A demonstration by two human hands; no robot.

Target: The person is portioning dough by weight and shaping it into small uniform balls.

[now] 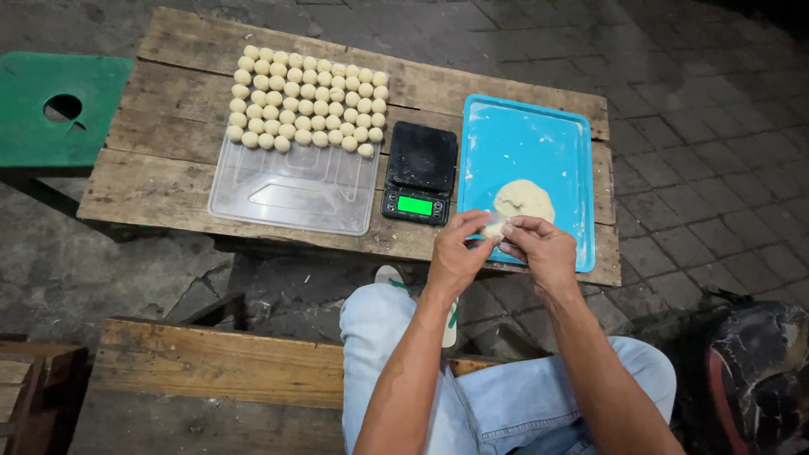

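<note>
Rough wooden pallet table (168, 185) on paved ground; left hand (459, 257) and right hand (543, 248) pinch small dough piece (495, 227).

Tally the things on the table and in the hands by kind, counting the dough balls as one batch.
Trays: 2, clear tray and blue tray
Scale: 1
Dough ball batch: 1
Dough lump: 1
Dough piece pinched by left hand and right hand: 1
Total: 6

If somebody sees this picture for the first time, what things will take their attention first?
Probably the neat rows of dough balls filling the far part of a clear tray on the wooden table. Next, the blue tray at the right, holding a dough lump. In front of it, the left hand and right hand pinch a small dough piece.
</note>
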